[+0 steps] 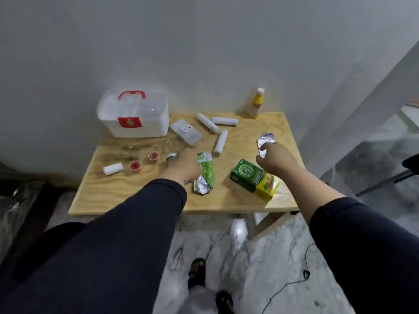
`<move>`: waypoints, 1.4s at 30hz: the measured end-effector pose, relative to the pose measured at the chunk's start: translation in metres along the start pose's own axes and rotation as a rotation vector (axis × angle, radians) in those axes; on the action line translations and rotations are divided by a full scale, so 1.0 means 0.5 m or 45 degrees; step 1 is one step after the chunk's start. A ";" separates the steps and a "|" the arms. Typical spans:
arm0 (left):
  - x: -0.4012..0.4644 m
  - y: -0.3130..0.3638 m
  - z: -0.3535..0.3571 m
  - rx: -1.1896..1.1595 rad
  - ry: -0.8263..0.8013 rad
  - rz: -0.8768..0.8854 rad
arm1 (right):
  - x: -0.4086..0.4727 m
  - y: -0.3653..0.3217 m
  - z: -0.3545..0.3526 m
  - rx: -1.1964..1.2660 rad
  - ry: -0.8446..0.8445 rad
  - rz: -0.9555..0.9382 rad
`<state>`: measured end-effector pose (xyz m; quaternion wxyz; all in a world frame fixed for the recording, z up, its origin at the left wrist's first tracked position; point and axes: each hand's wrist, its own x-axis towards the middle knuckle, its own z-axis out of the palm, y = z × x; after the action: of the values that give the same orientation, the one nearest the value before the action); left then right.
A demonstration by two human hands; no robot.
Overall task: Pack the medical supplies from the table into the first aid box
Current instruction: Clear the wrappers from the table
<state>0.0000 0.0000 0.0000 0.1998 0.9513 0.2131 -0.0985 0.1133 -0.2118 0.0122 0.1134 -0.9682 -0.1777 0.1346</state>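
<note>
The white first aid box (136,118) with a red handle stands closed at the table's back left. My left hand (183,165) grips a green and silver foil strip (205,173) lying mid-table. My right hand (274,159) holds a silver foil strip (265,141) lifted above the table. A green and yellow carton (254,179) lies below the right hand. Three white bandage rolls (217,128) lie behind the hands, and another roll (113,168) sits at the left. Two red caps (145,160) and a small tape roll (170,156) rest left of my left hand.
A clear plastic case (186,131) lies beside the box. A yellow bottle (256,105) stands at the back right against the wall. The small wooden table (140,200) ends close in front of me, above a marble floor with a black cable (294,282).
</note>
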 end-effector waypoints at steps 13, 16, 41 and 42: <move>0.160 -0.015 0.054 0.147 -0.083 -0.023 | 0.155 0.034 0.095 0.054 0.171 0.362; 0.175 -0.014 0.046 0.008 -0.092 -0.075 | 0.162 0.030 0.097 -0.022 0.196 0.350; -0.174 -0.201 -0.206 -0.585 0.859 -0.555 | -0.072 -0.408 -0.013 0.374 0.323 -0.330; -0.202 -0.232 -0.213 -0.585 0.882 -0.596 | -0.087 -0.442 0.000 0.356 0.303 -0.388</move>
<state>-0.1308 0.1041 0.0840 0.2947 0.7857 0.4921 0.2316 0.0050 -0.0266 0.0811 0.2857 -0.9141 -0.2867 0.0241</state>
